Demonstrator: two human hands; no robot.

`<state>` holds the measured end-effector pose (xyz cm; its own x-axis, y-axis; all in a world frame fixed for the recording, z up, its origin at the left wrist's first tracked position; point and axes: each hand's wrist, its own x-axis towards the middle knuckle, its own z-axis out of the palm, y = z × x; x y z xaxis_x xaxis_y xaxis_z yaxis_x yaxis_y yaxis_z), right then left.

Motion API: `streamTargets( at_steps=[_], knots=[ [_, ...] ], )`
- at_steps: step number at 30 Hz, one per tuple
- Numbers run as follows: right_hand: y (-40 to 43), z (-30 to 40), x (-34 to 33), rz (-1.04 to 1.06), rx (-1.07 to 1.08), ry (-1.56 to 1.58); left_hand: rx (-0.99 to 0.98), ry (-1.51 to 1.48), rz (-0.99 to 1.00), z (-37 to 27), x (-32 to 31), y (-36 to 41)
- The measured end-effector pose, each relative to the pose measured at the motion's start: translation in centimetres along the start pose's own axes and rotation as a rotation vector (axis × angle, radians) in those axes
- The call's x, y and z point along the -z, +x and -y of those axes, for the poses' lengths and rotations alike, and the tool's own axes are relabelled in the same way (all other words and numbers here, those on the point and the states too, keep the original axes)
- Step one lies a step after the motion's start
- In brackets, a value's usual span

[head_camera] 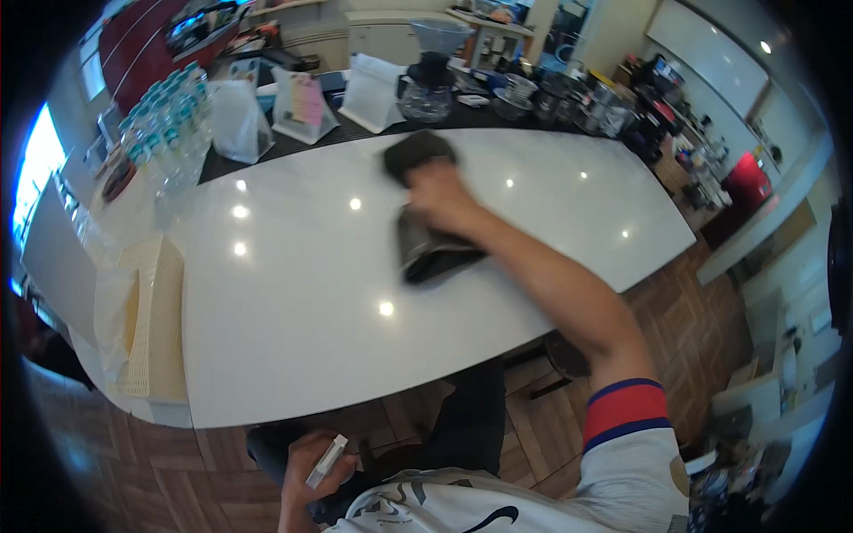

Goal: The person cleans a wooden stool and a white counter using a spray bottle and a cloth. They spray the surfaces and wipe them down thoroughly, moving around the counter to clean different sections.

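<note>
My right hand (440,196) is closed on a dark cloth (433,256) over the glossy white countertop (286,293). The cloth bunches out behind and in front of the fist, and its edges are blurred. Below the counter's near edge, by my lap, my left hand (316,470) grips a small white rectangular object (326,461); what it is cannot be told. Beyond the cloth, at the counter's back, stands a glass coffee server (426,100) with a clear dripper (440,36) above it.
White pouches (240,123) and a pouch with a pink label (305,100) stand along a black mat. Water bottles (166,126) crowd the back left. A cream woven plastic basket (163,320) sits at the left edge. Glassware (560,96) lines the back right; a stool (565,356) is under the counter.
</note>
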<state>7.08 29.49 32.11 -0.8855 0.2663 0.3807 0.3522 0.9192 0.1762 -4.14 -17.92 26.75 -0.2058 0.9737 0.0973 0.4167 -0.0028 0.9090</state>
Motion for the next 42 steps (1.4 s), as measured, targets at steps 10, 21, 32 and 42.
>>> streamTargets(
  at_steps=[10,21,32,42],
  knots=[
    [-14.1,9.9,11.6,-0.017,-0.005,0.431,0.057,0.034,-0.044,-0.5,-0.7,-0.9],
    [-18.0,15.1,10.8,-0.536,-0.225,0.207,-0.046,0.088,0.097,0.6,-1.2,-0.6],
    [-18.8,14.7,12.8,-0.078,0.176,-0.130,-0.209,-0.071,-0.145,1.4,-1.7,-6.8],
    [-1.7,38.7,9.2,-0.177,0.225,0.117,-0.228,0.209,-0.734,-0.4,1.8,-8.1]
  ],
)
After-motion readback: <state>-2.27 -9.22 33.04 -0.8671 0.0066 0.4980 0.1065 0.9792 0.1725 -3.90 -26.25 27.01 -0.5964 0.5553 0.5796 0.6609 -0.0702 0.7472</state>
